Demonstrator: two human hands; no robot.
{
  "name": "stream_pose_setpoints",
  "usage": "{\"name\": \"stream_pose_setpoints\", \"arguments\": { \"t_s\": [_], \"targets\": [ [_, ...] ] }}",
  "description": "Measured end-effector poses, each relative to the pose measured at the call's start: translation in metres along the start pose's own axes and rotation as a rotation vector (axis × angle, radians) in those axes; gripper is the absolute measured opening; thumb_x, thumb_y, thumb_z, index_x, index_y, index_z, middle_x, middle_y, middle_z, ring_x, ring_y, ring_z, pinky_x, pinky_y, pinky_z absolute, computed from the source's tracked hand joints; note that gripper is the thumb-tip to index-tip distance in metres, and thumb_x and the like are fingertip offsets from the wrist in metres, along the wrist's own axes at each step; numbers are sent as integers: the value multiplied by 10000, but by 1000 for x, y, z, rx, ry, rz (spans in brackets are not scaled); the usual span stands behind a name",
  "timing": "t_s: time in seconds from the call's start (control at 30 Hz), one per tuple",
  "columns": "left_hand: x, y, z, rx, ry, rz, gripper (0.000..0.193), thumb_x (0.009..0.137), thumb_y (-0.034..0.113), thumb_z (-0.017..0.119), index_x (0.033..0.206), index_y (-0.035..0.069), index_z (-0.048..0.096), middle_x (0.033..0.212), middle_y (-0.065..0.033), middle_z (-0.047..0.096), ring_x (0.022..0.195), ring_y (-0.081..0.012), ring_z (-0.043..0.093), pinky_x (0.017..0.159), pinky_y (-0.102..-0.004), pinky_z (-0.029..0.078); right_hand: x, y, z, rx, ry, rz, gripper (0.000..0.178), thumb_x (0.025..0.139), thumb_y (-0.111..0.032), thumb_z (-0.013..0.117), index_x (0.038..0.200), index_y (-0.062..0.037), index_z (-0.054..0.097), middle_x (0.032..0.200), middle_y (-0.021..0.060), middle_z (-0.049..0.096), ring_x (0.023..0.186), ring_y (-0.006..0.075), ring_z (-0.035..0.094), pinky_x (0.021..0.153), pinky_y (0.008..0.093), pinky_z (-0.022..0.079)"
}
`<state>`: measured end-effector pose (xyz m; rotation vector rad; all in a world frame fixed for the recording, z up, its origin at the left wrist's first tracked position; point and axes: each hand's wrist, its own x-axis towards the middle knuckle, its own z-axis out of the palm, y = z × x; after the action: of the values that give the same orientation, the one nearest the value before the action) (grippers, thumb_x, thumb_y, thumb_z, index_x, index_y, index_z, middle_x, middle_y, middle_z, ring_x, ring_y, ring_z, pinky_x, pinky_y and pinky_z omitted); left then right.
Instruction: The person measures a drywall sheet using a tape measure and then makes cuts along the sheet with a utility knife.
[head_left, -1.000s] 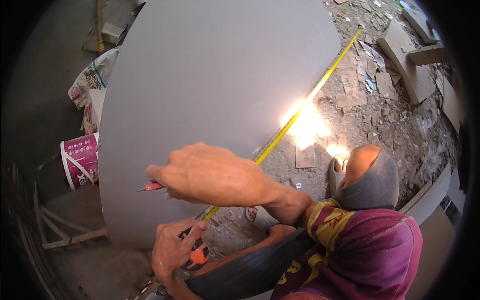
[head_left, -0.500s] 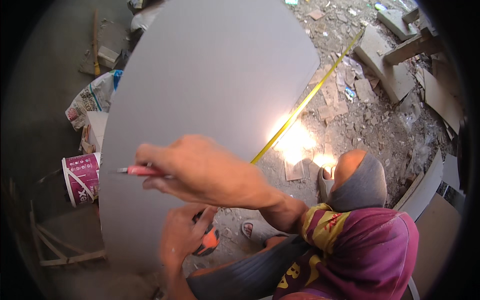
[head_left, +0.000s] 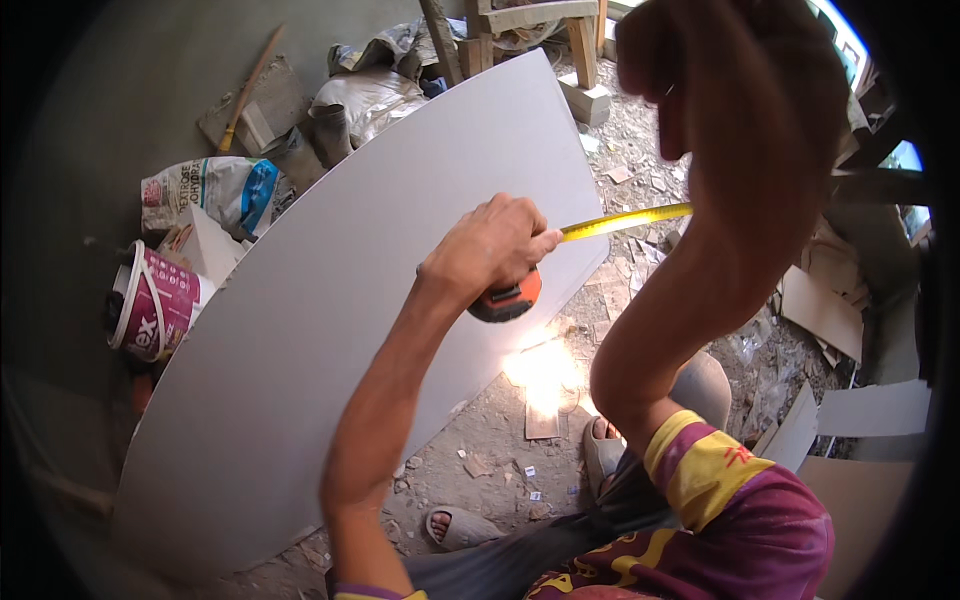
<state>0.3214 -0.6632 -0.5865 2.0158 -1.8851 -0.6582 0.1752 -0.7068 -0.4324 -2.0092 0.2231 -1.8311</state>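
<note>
My left hand [head_left: 488, 248] is over the large pale board [head_left: 330, 330], wrapped round an orange and black tape measure [head_left: 512, 298]. The yellow tape blade [head_left: 625, 221] runs out from beside its thumb, past the board's right edge, and disappears behind my right forearm. High at the upper right, close to the camera, is my right hand [head_left: 745, 85], dark and partly cut off by the frame. Its fingers look curled; whatever they hold cannot be made out.
Left of the board lie a purple and white bucket [head_left: 165, 305], a printed sack [head_left: 215, 195] and a white sack [head_left: 370, 105]. A wooden trestle [head_left: 540, 18] stands beyond it. Rubble covers the floor [head_left: 480, 465] by my sandalled feet, with board offcuts [head_left: 820, 310] at right.
My right hand has risen from over the board to the upper right; its pink-handled tool no longer shows clearly. My left hand has carried the tape measure forward and right over the board.
</note>
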Motion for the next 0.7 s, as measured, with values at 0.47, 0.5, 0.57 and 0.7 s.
{"name": "stream_pose_setpoints", "arguments": {
  "t_s": [0.47,0.5,0.57,0.7],
  "targets": [
    [-43,-128,118,-301,-27,-400,395,1035,385,685,942,34,838,851,-146,787,731,-256,717,783,-469,586,-78,-57,42,191,-458,281,257,1111,-217,651,1212,13,703,844,105,785,497,32,585,442,200,403],
    [-43,-134,127,-295,-27,-404,388,1034,384,686,947,40,842,855,-146,792,740,-260,726,787,-469,588,-96,-59,40,180,-493,381,218,1082,-142,680,1229,17,703,857,95,785,516,31,577,459,200,410],
    [-40,-141,144,-308,-50,-409,385,1031,387,693,941,48,850,839,-134,790,732,-246,725,784,-459,590,-124,-51,42,181,-481,512,229,1086,-148,689,1244,18,692,861,103,784,487,45,552,438,212,407],
    [-38,-150,168,-456,-117,-482,337,1008,325,704,986,19,844,949,-207,798,849,-335,778,855,-486,612,-125,-11,41,294,-55,562,301,1107,-282,679,1202,3,687,915,134,795,469,63,557,381,204,371]
  ]
}}
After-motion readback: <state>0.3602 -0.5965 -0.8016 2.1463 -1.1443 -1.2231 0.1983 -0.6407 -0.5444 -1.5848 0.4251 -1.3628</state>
